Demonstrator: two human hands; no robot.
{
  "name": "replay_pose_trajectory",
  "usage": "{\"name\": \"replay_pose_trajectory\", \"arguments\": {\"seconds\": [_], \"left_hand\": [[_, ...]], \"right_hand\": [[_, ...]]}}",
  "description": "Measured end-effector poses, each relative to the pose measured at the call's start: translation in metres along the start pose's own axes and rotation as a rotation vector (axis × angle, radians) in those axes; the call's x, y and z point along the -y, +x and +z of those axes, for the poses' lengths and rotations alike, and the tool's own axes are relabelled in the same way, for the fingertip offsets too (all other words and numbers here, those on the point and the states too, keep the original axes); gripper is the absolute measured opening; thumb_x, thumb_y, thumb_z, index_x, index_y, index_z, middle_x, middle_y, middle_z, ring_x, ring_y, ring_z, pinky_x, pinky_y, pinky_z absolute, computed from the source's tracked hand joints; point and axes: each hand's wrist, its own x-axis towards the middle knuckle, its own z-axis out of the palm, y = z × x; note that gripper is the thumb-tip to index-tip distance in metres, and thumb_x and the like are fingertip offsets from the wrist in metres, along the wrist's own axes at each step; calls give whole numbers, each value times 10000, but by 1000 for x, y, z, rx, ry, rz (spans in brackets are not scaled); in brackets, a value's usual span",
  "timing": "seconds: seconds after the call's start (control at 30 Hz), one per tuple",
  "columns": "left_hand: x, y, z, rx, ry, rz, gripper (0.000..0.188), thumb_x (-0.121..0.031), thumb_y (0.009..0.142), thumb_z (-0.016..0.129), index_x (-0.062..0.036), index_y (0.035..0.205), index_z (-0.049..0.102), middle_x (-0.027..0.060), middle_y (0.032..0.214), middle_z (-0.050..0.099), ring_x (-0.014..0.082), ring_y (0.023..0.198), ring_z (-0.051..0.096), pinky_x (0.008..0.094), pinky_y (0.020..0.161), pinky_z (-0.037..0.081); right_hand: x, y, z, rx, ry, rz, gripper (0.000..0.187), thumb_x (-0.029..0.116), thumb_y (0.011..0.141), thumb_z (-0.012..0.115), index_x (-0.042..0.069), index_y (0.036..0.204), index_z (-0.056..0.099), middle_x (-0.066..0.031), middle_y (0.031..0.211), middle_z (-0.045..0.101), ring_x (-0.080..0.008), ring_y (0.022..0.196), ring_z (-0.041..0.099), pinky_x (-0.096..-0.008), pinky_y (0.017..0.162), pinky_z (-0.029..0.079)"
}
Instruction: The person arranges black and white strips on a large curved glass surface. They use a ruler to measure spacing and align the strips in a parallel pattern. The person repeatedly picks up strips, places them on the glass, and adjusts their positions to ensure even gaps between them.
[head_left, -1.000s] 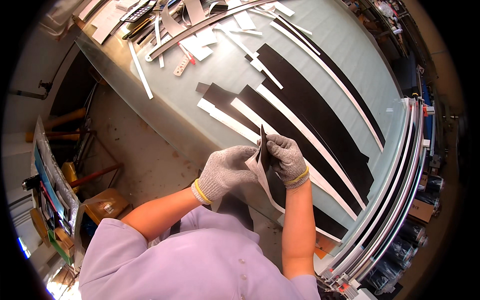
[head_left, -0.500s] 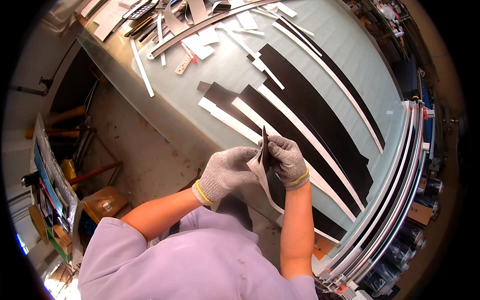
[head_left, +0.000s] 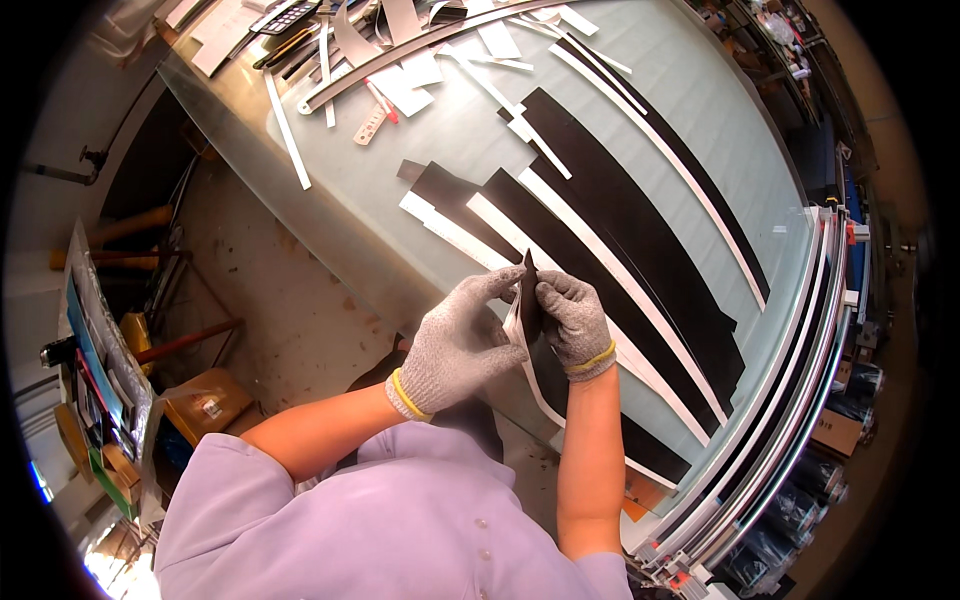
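Strip by table's near edge, likely light, bendy, easily creased; best held by edges; right hand pinching it, left hand spread, contact unclear

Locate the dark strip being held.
In the head view, the dark strip is just right of centre, pinched by the gloved right hand, with the gloved left hand at its left.

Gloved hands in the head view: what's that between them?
Between the left hand and the right hand is a bent sheet showing dark and pale surfaces, gripped by the right; the head view shows it.
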Motion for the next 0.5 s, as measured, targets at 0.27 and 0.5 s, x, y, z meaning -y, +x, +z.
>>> {"name": "replay_pose_trajectory", "arguments": {"seconds": [0.27, 0.5], "left_hand": [[-11, 0, -2, 29, 20, -10, 696, -111, 736, 853, -74, 1381, 593, 105, 1247, 636, 171, 931, 679, 310, 818, 564], [-11, 2, 0, 31, 2, 29, 685, -125, 723, 868, -67, 1355, 610, 95, 1231, 637, 165, 911, 669, 306, 822, 562]], "right_hand": [[2, -3, 5, 12, -35, -11, 255, 87, 1009, 604, -99, 1169, 675, -159, 1038, 741, -194, 904, 718, -313, 857, 576], [3, -6, 2, 3, -10, 18, 265, 113, 1009, 621, -98, 1159, 680, -155, 1004, 744, -181, 853, 717, -300, 811, 584]]}}
